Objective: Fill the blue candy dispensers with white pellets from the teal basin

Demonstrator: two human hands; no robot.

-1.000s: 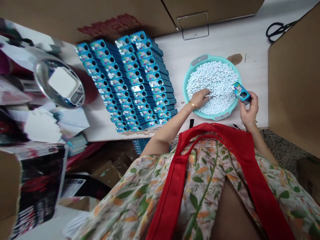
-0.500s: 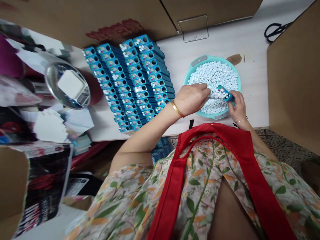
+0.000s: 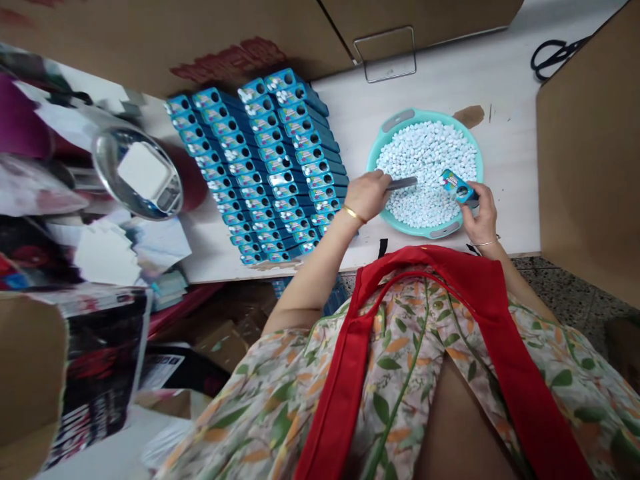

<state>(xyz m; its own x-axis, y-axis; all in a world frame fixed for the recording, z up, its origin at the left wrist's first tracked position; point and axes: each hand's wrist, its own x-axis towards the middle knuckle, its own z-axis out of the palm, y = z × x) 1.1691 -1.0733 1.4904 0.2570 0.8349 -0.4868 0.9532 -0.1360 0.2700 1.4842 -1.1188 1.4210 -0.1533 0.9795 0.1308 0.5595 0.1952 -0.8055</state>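
My left hand (image 3: pixel 367 195) is closed on a narrow grey metal tool (image 3: pixel 403 183) that looks like a small scoop. Its tip reaches over the small white pellets (image 3: pixel 425 143) heaped in a round turquoise basin (image 3: pixel 383 137). At the basin's right side, my right hand (image 3: pixel 481 217) grips a small blue box (image 3: pixel 457 187) with a coloured label and a round dark opening. The box is tilted over the pellets, apart from the tool. Part of the box lies hidden behind my fingers.
Rows of similar blue boxes (image 3: pixel 273 137) stand left of the basin, some with white pellets on top. Black-handled scissors (image 3: pixel 549 61) lie at the back right, beside a cardboard box (image 3: pixel 585 153). A steel bowl (image 3: pixel 103 175) holding a white scale (image 3: pixel 143 170) is at the left.
My left hand has drawn back left from the blue box, bringing the metal tool into view. The blue box has shifted slightly right and turned, with its loose pellets gone from its top.
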